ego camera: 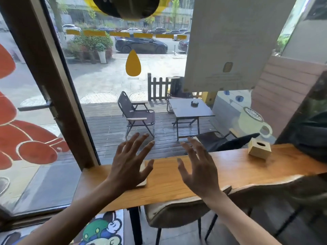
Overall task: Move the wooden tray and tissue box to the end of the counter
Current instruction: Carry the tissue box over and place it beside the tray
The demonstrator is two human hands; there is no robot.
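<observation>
A long wooden counter [235, 167] runs along the window. A pale wooden tray [143, 179] lies near its left end, mostly hidden under my left hand [131, 161], which hovers over it with fingers spread. My right hand [199, 167] is raised over the counter's middle, fingers apart and holding nothing. A light wooden tissue box [259, 148] with a round hole in its top stands far to the right on the counter, well apart from both hands.
A padded chair [177, 209] is tucked under the counter's front edge. The window glass [134, 96] backs the counter, with a brown frame post [53, 85] at the left end. A dark bag [311, 137] sits at the counter's right end.
</observation>
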